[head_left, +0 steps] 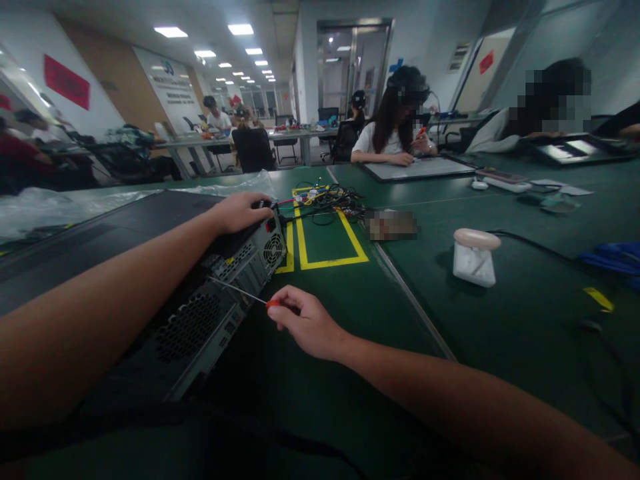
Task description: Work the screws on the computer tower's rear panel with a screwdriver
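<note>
Dark green tabletop (410,393) fills the lower part of the head view, with a bright office of desks, seated people and ceiling lights behind it. At the left stands a large black computer case with a grey metal rear panel (200,327), lying on the table and turned at a slant.

Pinched between the thumb and curled fingers of the right hand (304,323) is a thin metal-shafted screwdriver with an orange-red handle (245,293). Its shaft points away from that hand, leftward and slightly up, to the rear panel's upper edge; whether the tip sits in a screw is too small to tell. This hand is apart from the case, just to the right of its rear panel.

Farther back, the left hand (245,212) lies over the case's top rear corner, just above the round fan grille (273,249). Its thumb and fingers are a little apart, but I cannot tell whether they clamp the corner or merely rest there.

Beyond the case, a tangle of black and coloured cables (333,197) lies at the far end of a yellow tape rectangle (334,262).
</note>
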Demonstrator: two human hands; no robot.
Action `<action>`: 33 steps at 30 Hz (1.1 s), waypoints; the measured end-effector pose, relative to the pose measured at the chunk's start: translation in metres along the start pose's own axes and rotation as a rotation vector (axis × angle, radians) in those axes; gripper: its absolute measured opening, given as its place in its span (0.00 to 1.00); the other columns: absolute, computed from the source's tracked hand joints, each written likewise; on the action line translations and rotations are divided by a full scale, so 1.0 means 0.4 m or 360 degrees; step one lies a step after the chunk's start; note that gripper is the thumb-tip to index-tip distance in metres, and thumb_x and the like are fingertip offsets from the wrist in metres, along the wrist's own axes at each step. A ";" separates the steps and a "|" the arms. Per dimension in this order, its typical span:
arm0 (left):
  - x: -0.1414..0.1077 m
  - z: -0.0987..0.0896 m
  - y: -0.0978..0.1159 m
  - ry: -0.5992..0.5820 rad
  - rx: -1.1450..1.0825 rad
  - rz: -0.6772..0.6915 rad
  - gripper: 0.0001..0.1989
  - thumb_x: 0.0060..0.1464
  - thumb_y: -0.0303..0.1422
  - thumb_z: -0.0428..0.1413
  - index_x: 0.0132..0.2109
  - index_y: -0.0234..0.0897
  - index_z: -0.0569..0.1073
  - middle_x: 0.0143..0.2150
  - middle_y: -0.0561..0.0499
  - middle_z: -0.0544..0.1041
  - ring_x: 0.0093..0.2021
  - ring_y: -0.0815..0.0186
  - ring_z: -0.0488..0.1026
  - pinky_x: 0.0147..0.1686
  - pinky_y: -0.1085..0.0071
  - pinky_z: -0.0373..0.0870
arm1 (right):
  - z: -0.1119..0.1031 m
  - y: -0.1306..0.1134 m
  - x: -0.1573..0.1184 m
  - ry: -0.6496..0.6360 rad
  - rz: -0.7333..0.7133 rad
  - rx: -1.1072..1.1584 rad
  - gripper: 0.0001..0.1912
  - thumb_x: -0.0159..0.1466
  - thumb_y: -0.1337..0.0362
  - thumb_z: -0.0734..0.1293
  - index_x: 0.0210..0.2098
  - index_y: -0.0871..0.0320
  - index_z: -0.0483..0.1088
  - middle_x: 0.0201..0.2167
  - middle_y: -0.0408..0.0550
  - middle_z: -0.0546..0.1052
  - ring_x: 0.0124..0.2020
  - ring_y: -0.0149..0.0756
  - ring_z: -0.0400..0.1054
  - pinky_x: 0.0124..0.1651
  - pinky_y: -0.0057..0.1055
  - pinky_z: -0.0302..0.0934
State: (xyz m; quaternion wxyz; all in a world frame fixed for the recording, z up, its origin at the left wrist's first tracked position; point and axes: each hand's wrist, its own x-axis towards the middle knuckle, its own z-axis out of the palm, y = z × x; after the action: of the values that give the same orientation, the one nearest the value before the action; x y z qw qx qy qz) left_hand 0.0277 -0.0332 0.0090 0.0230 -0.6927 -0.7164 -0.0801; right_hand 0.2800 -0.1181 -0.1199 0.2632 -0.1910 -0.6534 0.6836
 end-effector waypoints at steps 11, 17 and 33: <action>0.002 0.002 -0.002 -0.0011 -0.0006 0.0008 0.37 0.64 0.53 0.49 0.71 0.39 0.76 0.70 0.42 0.78 0.68 0.47 0.75 0.68 0.59 0.69 | -0.071 -0.065 0.005 -0.0259 -0.0145 -0.1803 0.09 0.63 0.61 0.74 0.35 0.53 0.69 0.31 0.46 0.76 0.33 0.40 0.68 0.37 0.35 0.58; 0.001 -0.001 0.001 -0.0028 -0.0003 0.0014 0.38 0.64 0.53 0.48 0.72 0.37 0.76 0.70 0.40 0.78 0.68 0.45 0.75 0.68 0.56 0.69 | -0.067 -0.101 -0.007 -0.0475 -0.0054 -0.2178 0.08 0.65 0.62 0.74 0.43 0.57 0.77 0.42 0.58 0.82 0.45 0.53 0.77 0.43 0.42 0.69; 0.009 0.007 -0.008 -0.0010 -0.0064 0.0036 0.38 0.62 0.54 0.49 0.71 0.39 0.77 0.66 0.38 0.80 0.64 0.43 0.77 0.64 0.53 0.72 | -0.585 -0.244 0.076 0.0124 0.0509 -0.3243 0.43 0.61 0.66 0.79 0.73 0.64 0.67 0.67 0.71 0.75 0.65 0.66 0.70 0.59 0.50 0.65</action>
State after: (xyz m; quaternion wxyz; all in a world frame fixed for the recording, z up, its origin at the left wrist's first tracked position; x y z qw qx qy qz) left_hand 0.0244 -0.0295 0.0064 0.0077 -0.7015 -0.7067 -0.0919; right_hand 0.4083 0.0867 -0.0376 -0.0964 -0.4301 -0.8806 -0.1741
